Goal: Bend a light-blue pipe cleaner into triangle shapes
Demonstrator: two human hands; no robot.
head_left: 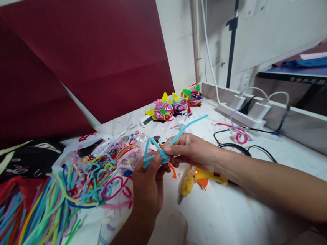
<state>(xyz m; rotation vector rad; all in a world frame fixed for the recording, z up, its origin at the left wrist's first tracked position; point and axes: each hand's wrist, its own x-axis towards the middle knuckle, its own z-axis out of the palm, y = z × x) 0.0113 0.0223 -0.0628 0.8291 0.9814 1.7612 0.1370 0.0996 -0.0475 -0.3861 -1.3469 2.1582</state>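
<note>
Between my two hands is a light blue pipe cleaner (150, 143), bent into a triangular loop above a dense, wound blue part. My left hand (150, 185) is closed on that wound part, thumb on top. My right hand (187, 149) pinches the same pipe cleaner near the loop's right corner, and its straight free end sticks out up and to the right. A bit of orange pipe cleaner hangs just below the fingers. Under my right forearm lies a yellow glue gun (188, 181) with a lit orange light, its nozzle pointing toward me.
Loose pipe cleaners (43, 222) and a tangle of craft bits (104, 170) cover the left. Several decorated ornaments (164, 110) and a small digital timer (146, 120) stand at the back. A power strip (242, 115) with plugs and black cables (235, 146) lies right.
</note>
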